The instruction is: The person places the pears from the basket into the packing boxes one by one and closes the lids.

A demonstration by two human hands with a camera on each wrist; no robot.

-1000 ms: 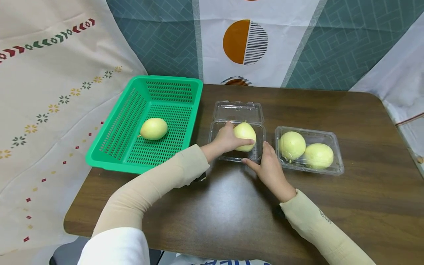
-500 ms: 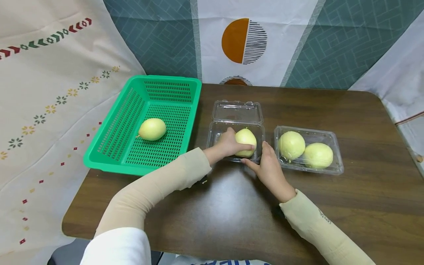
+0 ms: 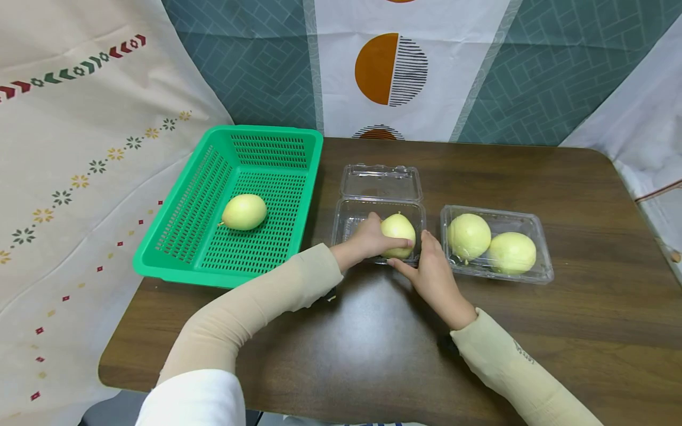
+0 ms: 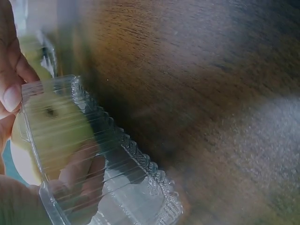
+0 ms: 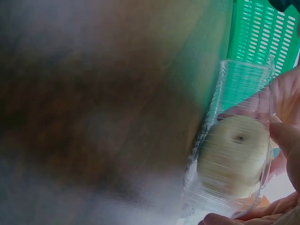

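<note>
In the head view a pale yellow pear sits in the right part of an open clear plastic clamshell box. My left hand reaches into the box and grips this pear, thumb across its near side. At the box's near right corner, my right hand holds the wall, thumb at the front rim and fingers along the right side. Through the ribbed wall, the left wrist view shows the pear with fingers behind it. The right wrist view also shows the pear behind the plastic.
A green plastic basket at the left holds one pear. Right of the open box stands another clear box with two pears. The clamshell's lid lies folded back on the brown table.
My left hand has brought the pear down and toward the near right corner of the box. The right hand stays at that corner throughout.
</note>
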